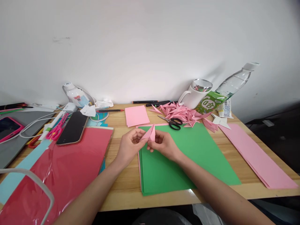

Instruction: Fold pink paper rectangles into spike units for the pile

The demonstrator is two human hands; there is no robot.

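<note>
A small folded piece of pink paper (151, 133) with a pointed top is held up between my two hands. My left hand (131, 142) pinches its left side, and my right hand (165, 144) grips its right side, with the thumb at the lower edge. Both hands are above the left edge of a stack of green paper (187, 165). Behind them lies a stack of pink paper squares (136, 115). A heap of pink folded paper pieces (180, 112) lies beyond the green stack, beside black-handled scissors (174, 123).
At the back right stand a white mug (195, 95), a green carton (211, 102) and a tilted water bottle (236, 82). Long pink paper strips (257, 156) lie at the right. To the left are a phone (73, 128), pink scissors (57, 128) and red paper in plastic (67, 175).
</note>
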